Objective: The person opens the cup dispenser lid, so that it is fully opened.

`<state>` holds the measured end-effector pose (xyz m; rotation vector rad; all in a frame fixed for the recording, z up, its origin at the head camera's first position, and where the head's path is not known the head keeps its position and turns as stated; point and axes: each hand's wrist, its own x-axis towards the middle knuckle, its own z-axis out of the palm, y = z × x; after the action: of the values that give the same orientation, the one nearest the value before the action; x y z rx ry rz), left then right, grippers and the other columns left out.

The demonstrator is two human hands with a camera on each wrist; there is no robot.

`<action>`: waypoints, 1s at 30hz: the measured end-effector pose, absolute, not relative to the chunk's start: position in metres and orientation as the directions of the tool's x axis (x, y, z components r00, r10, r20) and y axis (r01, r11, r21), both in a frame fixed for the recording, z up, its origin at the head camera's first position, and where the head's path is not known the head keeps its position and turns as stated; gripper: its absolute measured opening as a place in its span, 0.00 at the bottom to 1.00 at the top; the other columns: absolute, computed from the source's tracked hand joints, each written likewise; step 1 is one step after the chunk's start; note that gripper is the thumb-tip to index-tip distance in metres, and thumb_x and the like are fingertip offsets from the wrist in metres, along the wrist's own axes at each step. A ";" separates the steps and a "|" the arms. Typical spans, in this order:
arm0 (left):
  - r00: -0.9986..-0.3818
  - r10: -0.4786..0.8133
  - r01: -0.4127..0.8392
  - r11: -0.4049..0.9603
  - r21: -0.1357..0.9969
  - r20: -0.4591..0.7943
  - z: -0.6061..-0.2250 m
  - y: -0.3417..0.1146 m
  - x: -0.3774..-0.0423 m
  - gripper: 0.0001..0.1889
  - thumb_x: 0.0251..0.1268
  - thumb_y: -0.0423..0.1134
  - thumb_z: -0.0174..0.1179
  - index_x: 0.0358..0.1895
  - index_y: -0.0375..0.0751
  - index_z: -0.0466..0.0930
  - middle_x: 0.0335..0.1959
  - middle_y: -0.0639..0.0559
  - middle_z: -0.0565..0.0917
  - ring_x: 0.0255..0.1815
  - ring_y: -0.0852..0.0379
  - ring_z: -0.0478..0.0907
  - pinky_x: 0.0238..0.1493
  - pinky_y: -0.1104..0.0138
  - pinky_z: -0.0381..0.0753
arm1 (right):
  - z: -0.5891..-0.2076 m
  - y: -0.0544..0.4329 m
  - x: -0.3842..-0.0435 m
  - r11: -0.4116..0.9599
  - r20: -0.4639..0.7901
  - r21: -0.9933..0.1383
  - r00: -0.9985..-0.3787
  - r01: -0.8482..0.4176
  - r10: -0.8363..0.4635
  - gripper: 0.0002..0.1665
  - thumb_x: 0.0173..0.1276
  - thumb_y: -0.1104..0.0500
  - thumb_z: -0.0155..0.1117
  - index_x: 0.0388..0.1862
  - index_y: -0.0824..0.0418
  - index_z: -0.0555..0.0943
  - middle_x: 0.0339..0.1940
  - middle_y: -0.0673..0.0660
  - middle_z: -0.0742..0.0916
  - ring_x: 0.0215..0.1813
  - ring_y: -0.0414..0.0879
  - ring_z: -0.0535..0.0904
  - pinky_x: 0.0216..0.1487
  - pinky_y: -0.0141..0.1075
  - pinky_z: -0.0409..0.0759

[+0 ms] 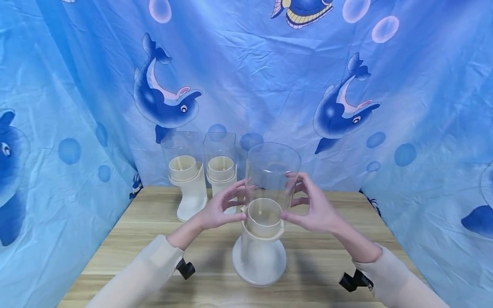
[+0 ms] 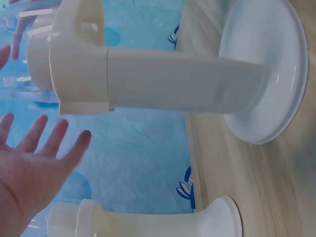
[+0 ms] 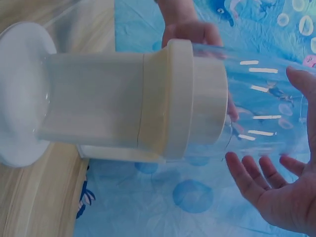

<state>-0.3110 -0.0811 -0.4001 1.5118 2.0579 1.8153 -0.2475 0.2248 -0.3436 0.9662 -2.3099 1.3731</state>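
Observation:
A tall clear cylinder stands upright on a white pedestal stand with a broad round base, its lower end around a cream ring. On its left side is my left hand, thumb near the ring and fingers spread. My right hand mirrors it on the right, fingers slightly bent around the far side. In the left wrist view, the left fingers are extended just beside the cream collar. Loosely curved right fingertips lie right at the cylinder's wall in the right wrist view.
Two similar white stands with clear upper parts, a left one and a right one, stand behind to the left on the wooden table. A blue dolphin-print curtain surrounds the table's back and sides.

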 end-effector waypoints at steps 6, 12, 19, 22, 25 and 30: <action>-0.546 0.670 0.577 -0.133 0.806 0.502 -0.401 -0.080 -0.309 0.44 0.68 0.31 0.70 0.83 0.29 0.56 0.78 0.31 0.72 0.74 0.27 0.73 0.73 0.46 0.79 | -0.341 0.219 -0.246 0.352 0.541 -0.669 -0.754 -0.654 -0.373 0.38 0.54 0.67 0.83 0.58 0.61 0.70 0.68 0.61 0.78 0.52 0.55 0.82 0.47 0.40 0.92; -0.571 0.598 0.635 -0.111 0.764 0.562 -0.407 -0.080 -0.302 0.52 0.62 0.28 0.74 0.87 0.43 0.52 0.74 0.33 0.77 0.73 0.39 0.78 0.75 0.54 0.78 | -0.341 0.219 -0.247 0.346 0.543 -0.660 -0.741 -0.667 -0.394 0.36 0.59 0.67 0.77 0.64 0.64 0.70 0.68 0.64 0.80 0.56 0.54 0.85 0.46 0.41 0.92; -0.553 0.618 0.588 -0.187 0.787 0.560 -0.408 -0.074 -0.310 0.56 0.66 0.32 0.73 0.89 0.45 0.41 0.79 0.28 0.69 0.78 0.28 0.67 0.80 0.45 0.69 | -0.344 0.218 -0.242 0.333 0.576 -0.670 -0.748 -0.663 -0.329 0.32 0.67 0.62 0.72 0.67 0.61 0.71 0.70 0.65 0.79 0.51 0.53 0.86 0.35 0.40 0.92; -0.572 0.590 0.600 -0.173 0.781 0.570 -0.412 -0.068 -0.310 0.54 0.65 0.31 0.73 0.87 0.40 0.45 0.77 0.27 0.72 0.77 0.28 0.70 0.77 0.53 0.75 | -0.344 0.216 -0.247 0.286 0.599 -0.662 -0.718 -0.693 -0.353 0.32 0.70 0.65 0.67 0.71 0.67 0.69 0.67 0.68 0.80 0.54 0.51 0.85 0.40 0.40 0.92; -0.583 0.544 0.633 -0.161 0.757 0.603 -0.416 -0.061 -0.310 0.54 0.59 0.29 0.75 0.86 0.36 0.50 0.73 0.26 0.74 0.72 0.33 0.76 0.72 0.61 0.79 | -0.345 0.216 -0.254 0.239 0.630 -0.638 -0.675 -0.732 -0.386 0.34 0.71 0.69 0.61 0.75 0.71 0.66 0.64 0.71 0.82 0.56 0.47 0.85 0.50 0.41 0.91; -0.541 0.508 0.701 -0.167 0.693 0.670 -0.419 -0.058 -0.312 0.52 0.54 0.26 0.75 0.83 0.31 0.55 0.71 0.28 0.75 0.67 0.51 0.81 0.68 0.65 0.82 | -0.353 0.219 -0.257 0.222 0.638 -0.643 -0.673 -0.733 -0.375 0.32 0.74 0.69 0.55 0.75 0.72 0.64 0.62 0.74 0.82 0.55 0.49 0.85 0.48 0.42 0.92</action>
<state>-0.3116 -0.0585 -0.4189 1.5640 2.1211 1.9898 -0.2572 0.2191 -0.3532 1.0301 -2.1557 1.4333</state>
